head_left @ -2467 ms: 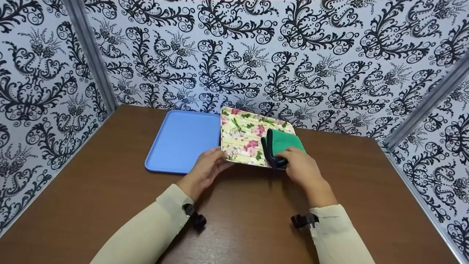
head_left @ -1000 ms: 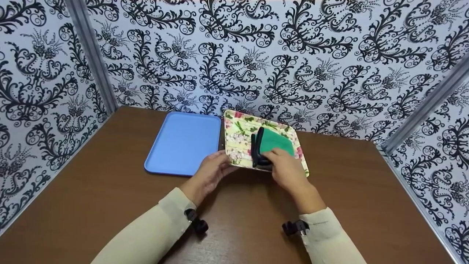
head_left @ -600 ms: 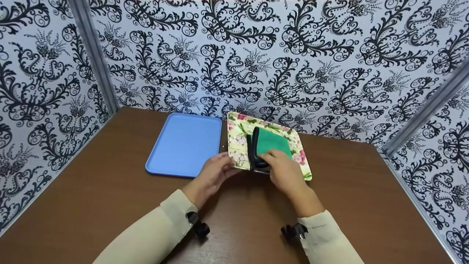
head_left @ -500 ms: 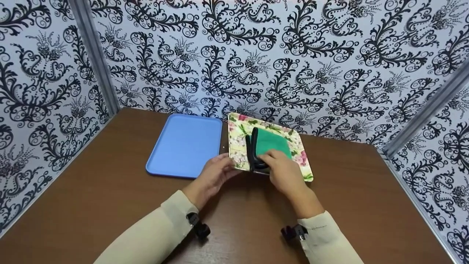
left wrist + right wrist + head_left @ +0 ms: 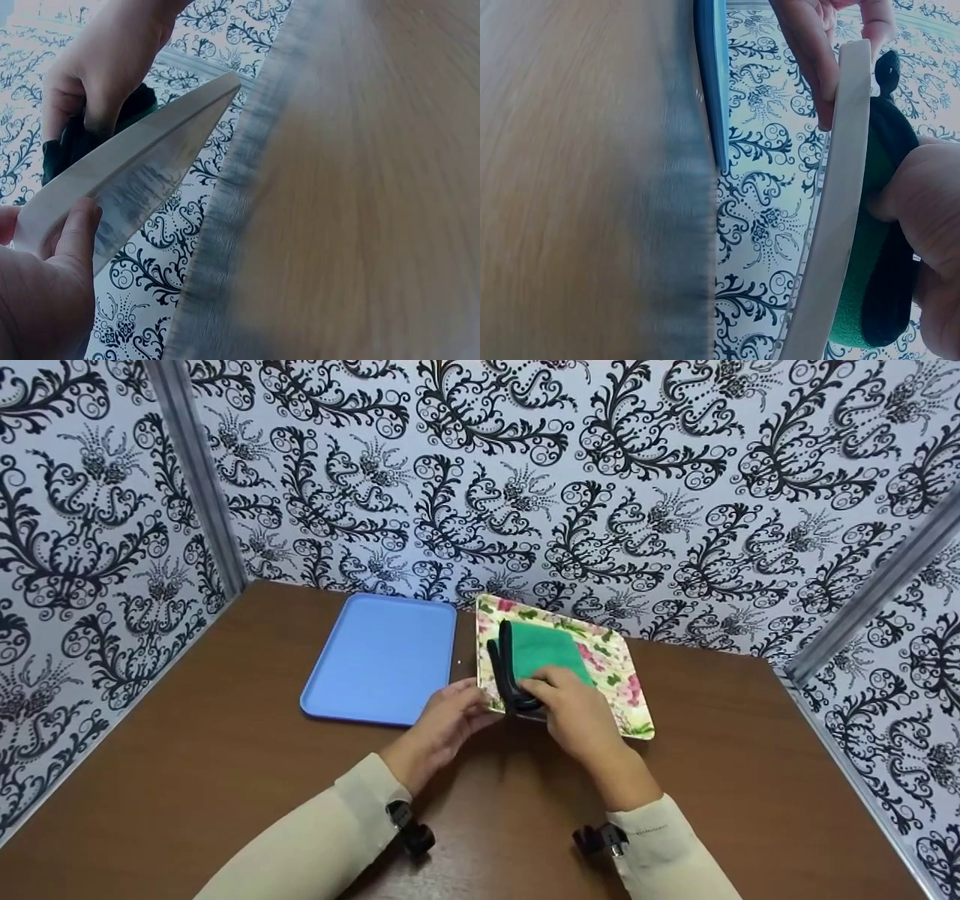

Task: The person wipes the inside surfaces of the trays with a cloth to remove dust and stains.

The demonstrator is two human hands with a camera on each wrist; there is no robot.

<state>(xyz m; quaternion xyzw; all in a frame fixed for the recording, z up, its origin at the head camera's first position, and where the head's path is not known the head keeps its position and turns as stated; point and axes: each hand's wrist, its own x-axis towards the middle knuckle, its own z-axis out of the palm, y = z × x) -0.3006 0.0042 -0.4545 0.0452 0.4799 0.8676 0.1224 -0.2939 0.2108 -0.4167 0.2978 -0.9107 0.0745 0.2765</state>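
My left hand (image 5: 451,717) pinches the near left corner of a flower-patterned tray (image 5: 634,701), thumb on top and fingers beneath. The wrist views show the tray's pale rim (image 5: 841,187) raised off the table and tilted. My right hand (image 5: 574,709) grips a folded green cloth (image 5: 544,649) with black edging and presses it on the tray's left part. In the right wrist view the cloth (image 5: 847,319) is bunched between that hand and the tray. The fingertips under the cloth are hidden.
A blue tray (image 5: 382,660) lies flat on the brown table (image 5: 187,750), left of the flowered one. A wall covering with black scrolls (image 5: 510,495) stands behind the table and at both sides. Each wrist wears a small black camera (image 5: 418,838).
The cloth and my right hand have moved left across the tray, from its right side to its left. The flowered tray and my left hand have shifted slightly right and nearer.
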